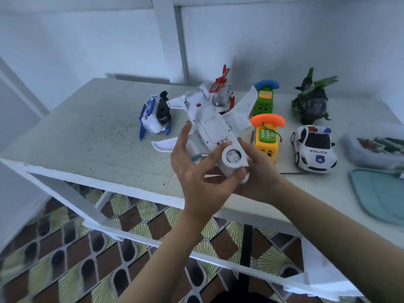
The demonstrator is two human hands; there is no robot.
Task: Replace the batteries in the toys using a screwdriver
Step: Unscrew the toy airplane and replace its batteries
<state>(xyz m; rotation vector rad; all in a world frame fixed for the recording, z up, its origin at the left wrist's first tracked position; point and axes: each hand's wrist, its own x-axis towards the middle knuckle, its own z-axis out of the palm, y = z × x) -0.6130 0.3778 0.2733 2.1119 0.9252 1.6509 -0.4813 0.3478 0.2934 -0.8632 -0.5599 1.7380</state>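
Plane (209, 125) held belly-up above the surface (87, 132), near its front edge. Long axis runs away & slightly left: tail far, nose near. L hand (196, 176) & R hand (260, 171) both curl round nose end.

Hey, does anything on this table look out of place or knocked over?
The blue and white helicopter at the far left seems tipped onto its side, unlike the police car, which sits on its wheels. Nothing else stands out.
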